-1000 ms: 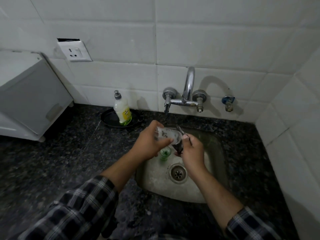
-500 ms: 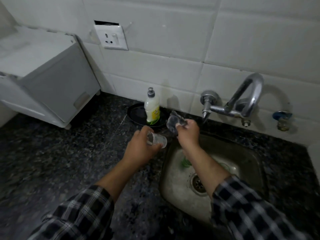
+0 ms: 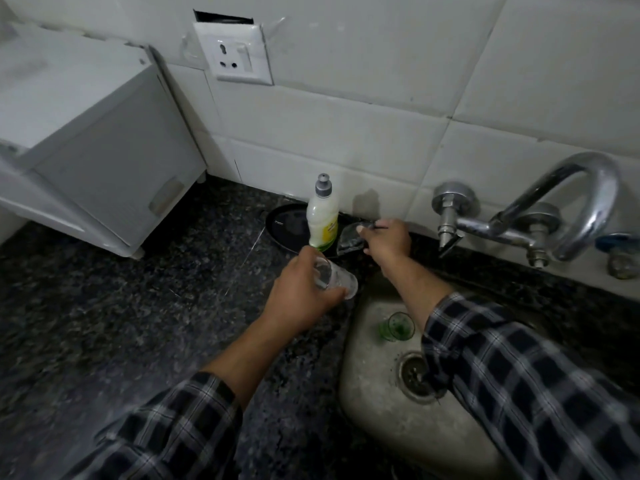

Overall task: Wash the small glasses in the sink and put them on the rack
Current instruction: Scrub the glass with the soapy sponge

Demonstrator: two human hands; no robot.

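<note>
On the dark counter (image 3: 138, 306) below white tiles, the left hand (image 3: 298, 297) curls its fingers round a clear glass (image 3: 337, 278) just left of the sink (image 3: 374, 431), the right hand (image 3: 388, 242) pinches a scrubber (image 3: 348, 241) behind the sink, and a green glass (image 3: 397, 325) sits in the sink, likely unwashed; no rack shows.

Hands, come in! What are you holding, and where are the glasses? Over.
Left hand grips clear glass above counter edge. Right hand holds scrubber beside soap bottle. Green glass sits in sink.
</note>
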